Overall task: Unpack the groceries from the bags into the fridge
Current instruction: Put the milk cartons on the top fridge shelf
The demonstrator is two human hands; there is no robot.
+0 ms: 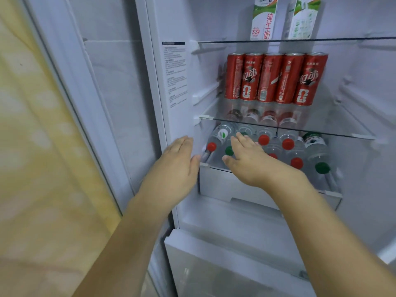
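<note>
While both arms are reaching into the open fridge [364,108], I'm looking at the left hand [177,166] hovering flat at the fridge's left inner wall, fingers straight and together, gripping nothing. I'm seeing the right hand [248,159] lying palm down over the water bottles [285,151], fingers stretched out and close together; whether the fingertips are actually touching a bottle I cannot tell. Those bottles are lying on their sides on the lowest shelf [216,168], caps facing me, some red, some green, and the right hand is covering the ones near the shelf's left end. Just above that lowest shelf, a row of red cans [276,78] is standing upright on the glass shelf [347,127], side by side. Higher again, two milk cartons [263,20] are standing on the top glass shelf, well above the hands. Below the lowest shelf I'm seeing a white drawer front [225,185]. Left of the fridge a yellow patterned fabric [42,146] is filling the view.
</note>
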